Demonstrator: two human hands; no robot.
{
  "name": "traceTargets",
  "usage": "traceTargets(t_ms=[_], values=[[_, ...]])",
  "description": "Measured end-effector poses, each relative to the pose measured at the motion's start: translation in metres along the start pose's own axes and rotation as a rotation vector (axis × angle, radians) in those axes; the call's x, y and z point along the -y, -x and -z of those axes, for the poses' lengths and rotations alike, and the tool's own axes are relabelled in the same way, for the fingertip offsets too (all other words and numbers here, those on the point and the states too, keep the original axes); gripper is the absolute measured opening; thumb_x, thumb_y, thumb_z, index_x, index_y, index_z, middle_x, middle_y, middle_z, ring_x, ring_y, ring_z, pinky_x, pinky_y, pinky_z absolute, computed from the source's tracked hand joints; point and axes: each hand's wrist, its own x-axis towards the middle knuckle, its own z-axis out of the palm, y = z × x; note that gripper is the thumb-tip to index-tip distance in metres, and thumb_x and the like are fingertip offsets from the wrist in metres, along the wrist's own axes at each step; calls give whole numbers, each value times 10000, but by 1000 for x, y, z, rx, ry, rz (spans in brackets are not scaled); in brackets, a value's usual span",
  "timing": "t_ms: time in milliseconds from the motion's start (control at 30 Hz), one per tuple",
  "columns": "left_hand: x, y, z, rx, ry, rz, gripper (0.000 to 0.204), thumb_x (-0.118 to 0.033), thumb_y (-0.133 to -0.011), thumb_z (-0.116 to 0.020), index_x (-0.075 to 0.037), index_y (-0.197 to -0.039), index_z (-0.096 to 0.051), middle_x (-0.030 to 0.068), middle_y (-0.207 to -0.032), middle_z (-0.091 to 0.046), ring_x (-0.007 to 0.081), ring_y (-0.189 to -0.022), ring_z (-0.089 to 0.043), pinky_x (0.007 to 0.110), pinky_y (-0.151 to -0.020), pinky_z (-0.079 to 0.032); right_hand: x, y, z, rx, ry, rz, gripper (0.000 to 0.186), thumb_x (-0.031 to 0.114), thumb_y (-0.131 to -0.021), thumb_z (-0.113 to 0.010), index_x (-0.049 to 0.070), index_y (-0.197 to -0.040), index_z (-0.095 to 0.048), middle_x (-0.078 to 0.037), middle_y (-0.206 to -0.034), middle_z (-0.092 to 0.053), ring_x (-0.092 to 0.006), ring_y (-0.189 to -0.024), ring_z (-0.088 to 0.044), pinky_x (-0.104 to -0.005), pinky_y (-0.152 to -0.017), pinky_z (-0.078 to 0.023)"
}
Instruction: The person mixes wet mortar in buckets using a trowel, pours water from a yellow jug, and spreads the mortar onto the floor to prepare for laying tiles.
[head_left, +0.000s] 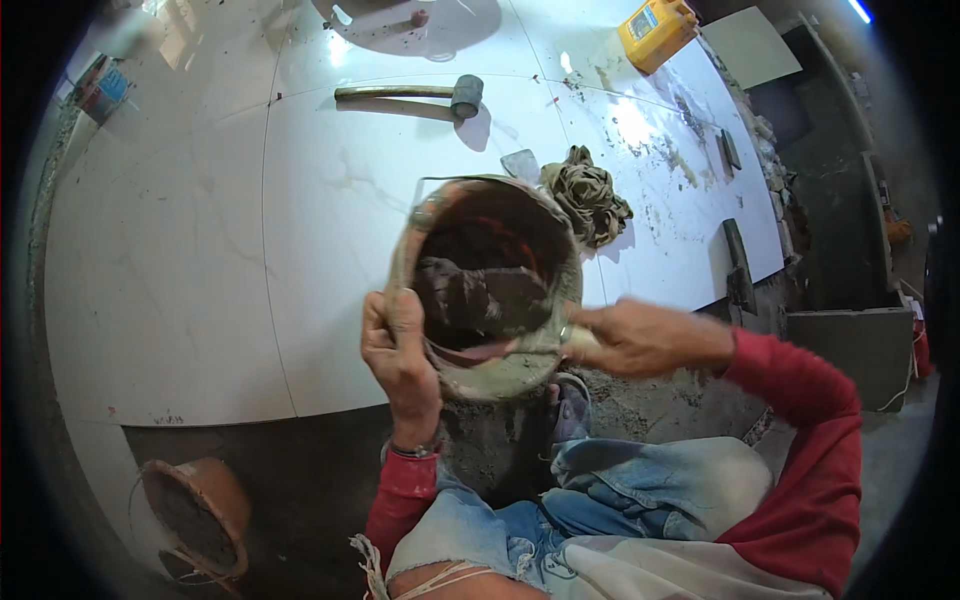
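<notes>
Bucket (490, 385): my left hand (402, 350) is pinching its edge at eight o'clock; right hand (640, 335), four o'clock, is blurring, grip untellable; seemingly mixing, next needing steadiness.

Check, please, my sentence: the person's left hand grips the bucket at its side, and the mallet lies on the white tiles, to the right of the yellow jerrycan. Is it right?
Not quite: in the head view, the mallet lies to the left of the yellow jerrycan. The rest stands: the left hand grips the bucket at its side, and the mallet lies on the white tiles.
</notes>
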Motion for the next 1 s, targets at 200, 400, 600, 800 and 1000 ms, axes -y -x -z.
traceTargets(t_ms=[200, 400, 600, 800, 1000], values=[[7, -15, 9, -2, 19, -29, 321, -163, -1012, -544, -135, -753, -357, -92, -724, -308, 20, -669, -268, 195, -581, -244, 14, -18, 45, -76, 923, -2, 163, 138, -882, -586, 22, -984, -533, -106, -565, -574, -290, -548, -654, -425, -496, -529], [5, -16, -11, 93, 38, -30, 318, -163, -997, -575, -125, -759, -367, -87, -721, -339, 20, -672, -281, 198, -583, -255, -16, -49, 4, 64, 615, 4, 194, 245, -965, -545, 56, -999, -517, -125, -670, -615, -239, -550, -659, -355, -386, -459], [6, -20, -6, 49, 11, -37, 293, -176, -1011, -542, -127, -768, -386, -93, -752, -353, 18, -711, -316, 190, -633, -298, -12, 5, -15, 35, -106, -213, 270, 277, -970, -535, 44, -1103, -506, -127, -715, -628, -230, -547, -656, -356, -381, -467], [9, -18, 0, 83, 31, -36, 320, -171, -994, -580, -121, -754, -373, -87, -726, -331, 17, -679, -282, 203, -581, -256, -8, -4, 11, -198, 1103, -48, 272, 160, -933, -532, -15, -1136, -483, -218, -847, -663, -291, -610, -681, -402, -462, -535], [10, -3, -14, 106, 49, -20, 287, -176, -1003, -556, -116, -771, -397, -84, -739, -345, 18, -694, -284, 195, -604, -253, -25, -43, -1, -58, 543, 106, 221, 196, -945, -524, 3, -1051, -522, -132, -728, -628, -255, -590, -658, -391, -475, -535]])
